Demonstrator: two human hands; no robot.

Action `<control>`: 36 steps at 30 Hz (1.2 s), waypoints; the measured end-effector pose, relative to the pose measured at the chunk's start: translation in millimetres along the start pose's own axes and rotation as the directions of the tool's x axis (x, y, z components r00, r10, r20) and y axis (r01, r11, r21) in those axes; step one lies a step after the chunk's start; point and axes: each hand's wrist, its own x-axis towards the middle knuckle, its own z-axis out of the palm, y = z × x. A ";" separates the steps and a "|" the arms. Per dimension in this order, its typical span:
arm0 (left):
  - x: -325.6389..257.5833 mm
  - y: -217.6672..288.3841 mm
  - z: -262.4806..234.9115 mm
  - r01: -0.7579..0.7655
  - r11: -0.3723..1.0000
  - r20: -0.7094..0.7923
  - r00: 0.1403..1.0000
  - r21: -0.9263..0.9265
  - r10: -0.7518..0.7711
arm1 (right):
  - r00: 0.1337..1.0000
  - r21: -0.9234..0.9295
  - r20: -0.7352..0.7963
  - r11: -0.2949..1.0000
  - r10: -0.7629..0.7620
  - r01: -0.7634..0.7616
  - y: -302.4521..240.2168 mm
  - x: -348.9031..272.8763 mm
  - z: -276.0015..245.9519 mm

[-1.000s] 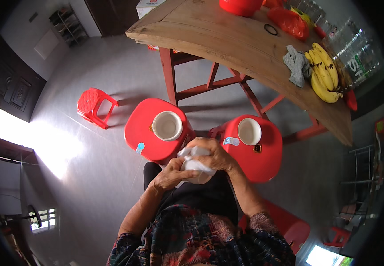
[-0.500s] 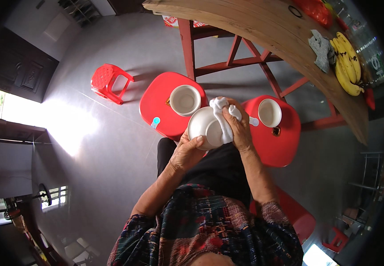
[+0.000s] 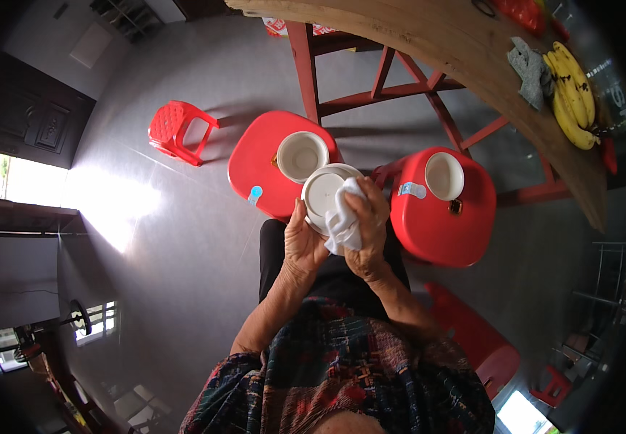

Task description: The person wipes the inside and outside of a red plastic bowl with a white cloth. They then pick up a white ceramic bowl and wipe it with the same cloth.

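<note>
Above my lap I hold a white bowl (image 3: 324, 192) with its flat underside facing up. My left hand (image 3: 303, 242) grips the bowl's left edge, thumb along the side. In my right hand (image 3: 368, 230) is a bunched white cloth (image 3: 345, 218), pressed against the bowl's base and right side. Just beyond, a second white bowl (image 3: 303, 156) sits mouth up on the left red stool (image 3: 253, 155), partly behind the held one. On the right red stool (image 3: 452, 239) stands another white bowl (image 3: 444, 176), also mouth up.
A small red plastic stool (image 3: 179, 132) stands on the grey floor to the left. At the upper right, a wooden table (image 3: 428, 43) on red legs bears bananas (image 3: 572, 98) and a grey cloth (image 3: 530, 72). Another red seat (image 3: 472, 340) is behind my right arm.
The held bowl has turned so its base faces up more fully. My right hand and the cloth have moved down and left, from its right rim onto the base.
</note>
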 end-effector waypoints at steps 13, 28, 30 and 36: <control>-0.8 -6.0 -4.1 -0.032 0.998 -0.076 0.996 0.063 0.037 | 0.784 0.363 0.198 0.699 0.589 -0.617 29.8 15.0 -10.6; 4.5 -11.4 -6.7 0.011 0.992 -0.229 0.973 0.126 0.019 | 0.967 -0.274 0.192 0.937 -0.169 0.218 -0.7 -27.2 1.3; 4.4 -13.6 -2.1 0.007 0.979 -0.149 0.989 0.204 0.024 | 0.969 -0.270 0.223 0.948 -0.111 0.171 -4.4 -16.7 -1.6; -11.8 -14.1 14.6 -0.027 0.782 -0.082 0.992 0.623 0.100 | 0.962 -0.085 0.131 0.970 0.238 -0.228 3.2 4.9 -6.2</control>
